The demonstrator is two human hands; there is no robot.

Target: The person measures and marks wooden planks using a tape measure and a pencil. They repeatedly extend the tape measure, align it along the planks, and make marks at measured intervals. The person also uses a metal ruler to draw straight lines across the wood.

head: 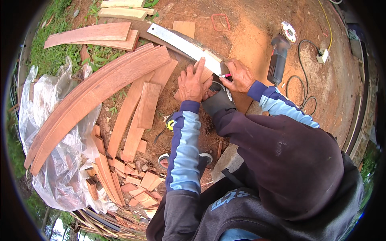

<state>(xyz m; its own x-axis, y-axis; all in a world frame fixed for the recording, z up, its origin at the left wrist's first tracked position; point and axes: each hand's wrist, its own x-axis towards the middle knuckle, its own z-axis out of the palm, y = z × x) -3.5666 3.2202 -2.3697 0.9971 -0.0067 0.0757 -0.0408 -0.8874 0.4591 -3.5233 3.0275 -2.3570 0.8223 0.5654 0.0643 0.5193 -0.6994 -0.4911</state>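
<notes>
My left hand (194, 82) presses down on the flat blade of a metal straightedge (181, 43), its index finger stretched along the metal. Under that hand lies a reddish wooden board (206, 72), partly hidden by the fingers. My right hand (238, 75) pinches a pink marking pen or pencil (226, 75) at the near end of the straightedge, its tip close to the metal edge. A dark block-like part (224, 68) sits at that end, beside the right fingers. My sandalled foot (215, 89) is just below the board.
An angle grinder (279, 57) with a toothed disc lies right, near its cord and a white socket (322, 56). Long planks (99, 81), shorter boards (149, 105), plastic sheeting (60, 159) and offcuts (147, 180) cover the left. A tape measure (170, 124) lies by my left sleeve.
</notes>
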